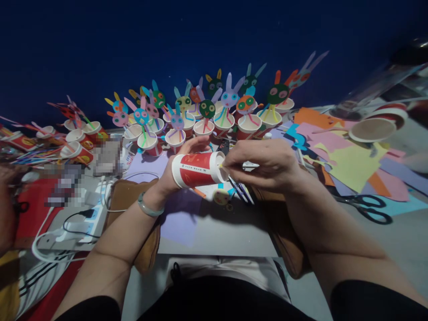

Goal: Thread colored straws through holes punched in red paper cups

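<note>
A red and white paper cup (pixel 199 169) lies on its side in the air, its base turned to the right. My left hand (pixel 169 176), with a pale bangle on the wrist, is closed on the cup at its mouth end. Some of its fingers are hidden behind the cup. My right hand (pixel 264 162) is pinched against the cup's base. A slim white pen-like stick (pixel 250 166) with dark print shows between its fingers, and a small yellow bit is at the fingertips. Below lies a small yellow paper face (pixel 221 196) on the table.
Several paper cups with paper rabbit figures (pixel 207 109) stand along the back. Coloured paper sheets (pixel 354 165) and black-handled scissors (pixel 371 207) lie on the right. A power strip (pixel 95 214) with cables is on the left, near another person's arm (pixel 5 205).
</note>
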The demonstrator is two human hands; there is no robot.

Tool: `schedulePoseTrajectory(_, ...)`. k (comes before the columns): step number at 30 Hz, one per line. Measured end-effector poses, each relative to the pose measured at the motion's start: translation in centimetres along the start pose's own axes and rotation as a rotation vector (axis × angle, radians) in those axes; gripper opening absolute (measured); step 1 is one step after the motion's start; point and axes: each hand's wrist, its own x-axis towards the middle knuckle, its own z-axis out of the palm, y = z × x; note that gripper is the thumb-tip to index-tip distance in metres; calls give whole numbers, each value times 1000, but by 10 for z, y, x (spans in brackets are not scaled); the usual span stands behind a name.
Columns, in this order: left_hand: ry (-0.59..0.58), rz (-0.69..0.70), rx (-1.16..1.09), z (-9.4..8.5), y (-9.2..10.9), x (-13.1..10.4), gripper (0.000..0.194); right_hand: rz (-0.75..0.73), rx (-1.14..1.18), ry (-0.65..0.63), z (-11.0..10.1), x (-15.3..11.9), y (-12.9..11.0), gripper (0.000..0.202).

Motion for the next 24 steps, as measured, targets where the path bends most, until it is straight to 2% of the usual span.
schedulePoseTrajectory(6, 151, 137, 82, 2, 12, 3, 70, 191, 112, -33, -3, 2, -2, 10)
schedulePoseTrajectory(8, 182, 172, 116, 2, 13, 1, 78, 277, 148, -32, -1, 2, -3, 9)
schedulePoseTrajectory(11, 202, 199, 166, 0, 14, -1, 103, 379, 209, -17, 2, 3, -5, 9)
schedulePoseTrajectory(13, 203, 167, 157, -2, 14, -1, 102, 409, 244, 1, 3, 4, -6, 9)
schedulePoseTrajectory(16, 200, 114, 95, -3, 10, 1, 75, 392, 268, 12, 3, 4, -5, 8)
schedulePoseTrajectory(18, 196, 121, 57, -2, 6, 3, 66, 341, 262, 21, 3, 3, -3, 6)
schedulePoseTrajectory(24, 146, 99, 54, -2, 0, 4, 89, 148, 197, 65, 2, 0, 2, 9)
